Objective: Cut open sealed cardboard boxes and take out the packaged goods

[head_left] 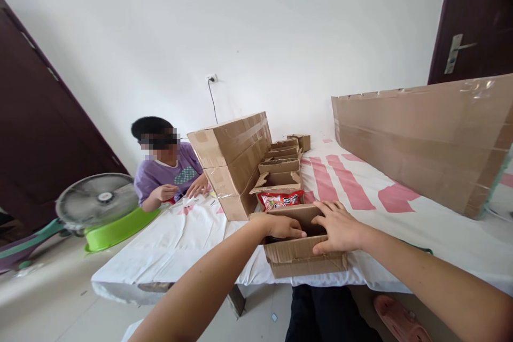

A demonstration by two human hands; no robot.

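Observation:
A small brown cardboard box (304, 259) sits at the near edge of the white-covered table (180, 246). My left hand (282, 226) lies on its left top flap, fingers curled over the fold. My right hand (339, 227) presses flat on the right top flap, fingers spread. Just behind this box stands an open box holding a red snack packet (280, 200). Behind that runs a row of several more small open boxes (282, 163).
A stack of long taped cartons (234, 163) stands left of the row. A large flat carton (425, 136) lies on the right. A seated person in a purple shirt (166, 176) works at the table's far left. A fan (96, 203) and green basin (120, 230) are on the floor.

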